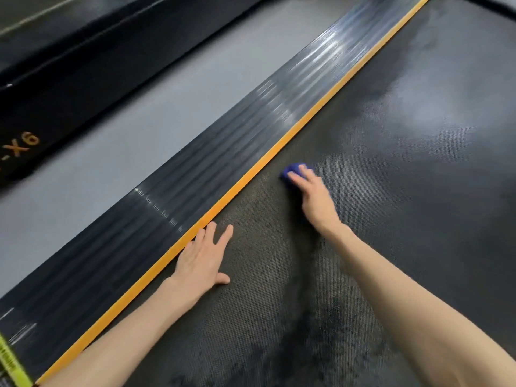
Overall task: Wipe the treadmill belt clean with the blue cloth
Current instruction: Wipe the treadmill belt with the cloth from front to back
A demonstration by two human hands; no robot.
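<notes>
Logged one treadmill belt (391, 205) filling centre and right of frame: dark, matte, fine dotted weave, with paler sheen patches at upper right and darker blotches at lower centre.

Found blue cloth (291, 169) slightly right of frame centre, bunched into a small lump on the belt, near the orange strip (279, 148).

Right hand (315, 199) on top of it, fingers curved over the lump, holding and pressing it to the belt. Blurred at the fingertips.

Left hand (203, 261) lower and further left: flat, palm down on the belt, fingers straight and spread wide, empty, outer fingers right at the edge of the orange strip.

Counted two hands, one cloth.

Orange strip: thin, straight, smooth, running diagonally from lower left to top right along the belt edge.

Just left of it, one side rail (217, 157): black, ribbed lengthwise, glossy glints.

Further left, smooth grey floor (134, 124).

Upper left: second black machine body (69, 68), orange lettering (21, 146) legible as "-X6", remainder cut off by the frame edge.

Lower left corner: yellow-green label (11, 361), print too small to read.
</notes>
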